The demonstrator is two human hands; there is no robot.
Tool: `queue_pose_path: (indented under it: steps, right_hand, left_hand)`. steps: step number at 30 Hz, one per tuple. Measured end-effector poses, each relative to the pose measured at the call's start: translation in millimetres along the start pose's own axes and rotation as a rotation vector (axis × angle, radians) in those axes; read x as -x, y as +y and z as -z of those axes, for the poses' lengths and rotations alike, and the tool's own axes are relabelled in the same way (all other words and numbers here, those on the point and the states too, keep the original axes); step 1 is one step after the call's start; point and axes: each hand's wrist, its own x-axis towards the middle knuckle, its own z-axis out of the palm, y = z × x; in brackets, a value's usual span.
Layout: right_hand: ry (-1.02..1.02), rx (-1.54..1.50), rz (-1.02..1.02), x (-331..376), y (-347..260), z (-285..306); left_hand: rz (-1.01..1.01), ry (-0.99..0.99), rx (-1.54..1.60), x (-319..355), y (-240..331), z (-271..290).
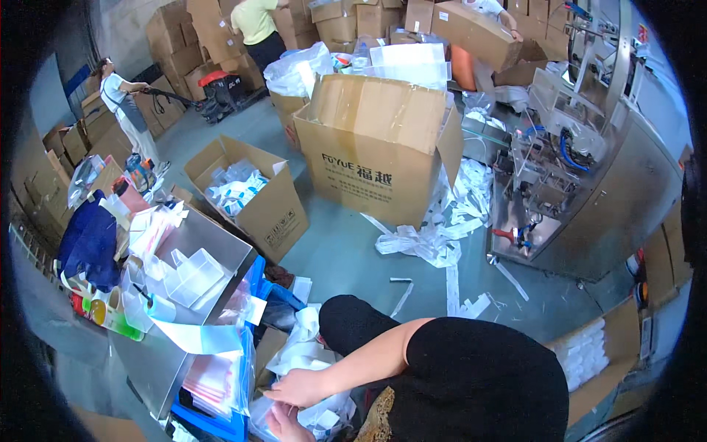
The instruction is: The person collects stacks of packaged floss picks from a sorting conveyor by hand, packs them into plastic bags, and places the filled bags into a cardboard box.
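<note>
- Head fisheye is looking down and forward from head height.
- Right hand (300, 387), left hand (284, 423) are sitting near, low.
- View is reaching across floor (335, 258) to far boxes (168, 38).

Crumpled white sheeting (300, 352) lies in a loose, uneven heap around the hands (298, 387).

Bold dark lettering in two scripts fronts a large carton (324, 184), well ahead and slightly right of the right hand's grip (274, 396); I find the finer lines beneath too small to read. Ahead and nearer, a smaller open carton (258, 239) bears a framed row of dark symbols. Far ahead and left, pale lettering marks a red-and-black pallet truck (219, 90), too small for me to make out.
</note>
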Motion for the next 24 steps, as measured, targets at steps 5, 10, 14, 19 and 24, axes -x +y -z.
queue_pose_path:
  steps: [5, 10, 14, 19, 24]
  right_hand:
    - [-0.057, -0.05, -0.067, 24.4, -10.6, -3.5]
    - [-0.084, -0.162, 0.023, 25.2, -18.1, 8.0]
    - [-0.087, -0.511, -0.049, 18.5, -18.4, 16.9]
    - [-0.038, -0.195, -0.022, 15.5, -19.6, 18.8]
    - [-0.018, 0.023, -0.214, -15.5, 8.3, 24.8]
  left_hand:
    - [-0.011, 0.101, -0.309, 9.0, -6.5, -3.0]
    - [-0.074, 0.127, -0.602, 24.8, 14.6, -22.5]
    - [-0.144, 0.208, -0.57, 22.0, 2.0, -9.9]
    - [-0.225, 0.096, -0.868, 21.4, -12.3, 9.8]
    - [-0.013, 0.363, -0.942, 23.2, -16.6, 33.5]
